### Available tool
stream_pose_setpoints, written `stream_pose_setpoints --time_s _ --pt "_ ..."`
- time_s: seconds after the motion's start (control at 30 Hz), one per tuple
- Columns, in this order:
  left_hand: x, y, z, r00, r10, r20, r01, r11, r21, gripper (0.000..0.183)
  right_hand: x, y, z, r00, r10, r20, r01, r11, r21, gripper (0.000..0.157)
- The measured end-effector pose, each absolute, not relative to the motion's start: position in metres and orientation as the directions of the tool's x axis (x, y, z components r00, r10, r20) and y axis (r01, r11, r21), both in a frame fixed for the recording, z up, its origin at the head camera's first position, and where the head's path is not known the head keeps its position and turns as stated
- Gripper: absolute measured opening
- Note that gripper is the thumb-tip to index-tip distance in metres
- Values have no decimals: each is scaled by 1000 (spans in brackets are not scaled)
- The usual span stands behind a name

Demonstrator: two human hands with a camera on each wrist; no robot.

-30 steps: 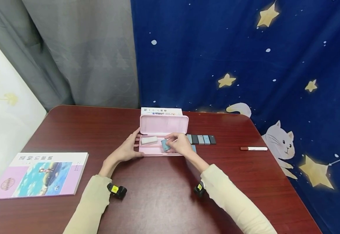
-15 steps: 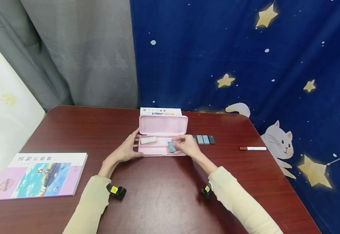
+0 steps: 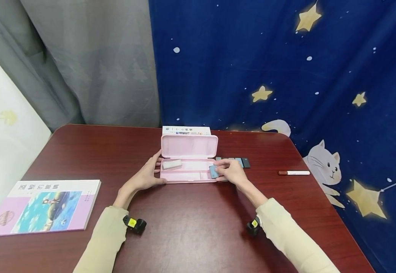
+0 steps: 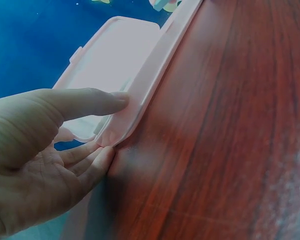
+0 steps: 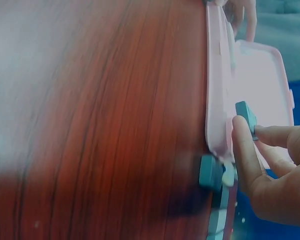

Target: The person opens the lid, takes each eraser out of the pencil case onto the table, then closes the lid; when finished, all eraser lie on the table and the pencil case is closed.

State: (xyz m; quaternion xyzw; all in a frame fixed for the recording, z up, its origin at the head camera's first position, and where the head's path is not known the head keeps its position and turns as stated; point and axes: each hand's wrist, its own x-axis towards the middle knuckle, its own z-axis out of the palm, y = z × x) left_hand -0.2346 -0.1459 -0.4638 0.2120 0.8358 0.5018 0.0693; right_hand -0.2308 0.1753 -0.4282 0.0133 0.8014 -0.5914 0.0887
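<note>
While our right hand (image 3: 231, 172) hides part of the block row (image 3: 245, 162), we pinch one blue block (image 3: 213, 171) in it over one pink case (image 3: 185, 176), whose left end our left hand (image 3: 146, 175) grips

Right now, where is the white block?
In the head view, the white block lies inside the open pink case, at its left end, just beside the left hand.

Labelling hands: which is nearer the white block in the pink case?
Left. The left hand touches the left end of the pink case, beside the white block; the right hand pinches a blue block by the right end.
</note>
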Motion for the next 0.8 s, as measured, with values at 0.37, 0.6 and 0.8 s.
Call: stream_pose_setpoints --time_s 0.37,0.6,0.8 --pt "-236 -144 -465 -891 442 107 295 381 876 109 -231 221 -432 -983 -4 -181 171 302 -938 27" --pt "-236 -143 -467 -899 428 92 278 398 874 110 -232 239 -435 -985 5 -174 167 302 -939 28" --pt "-236 -143 -465 -899 426 100 287 400 870 110 -233 243 -443 -985 -1 -173 164 324 -932 26"
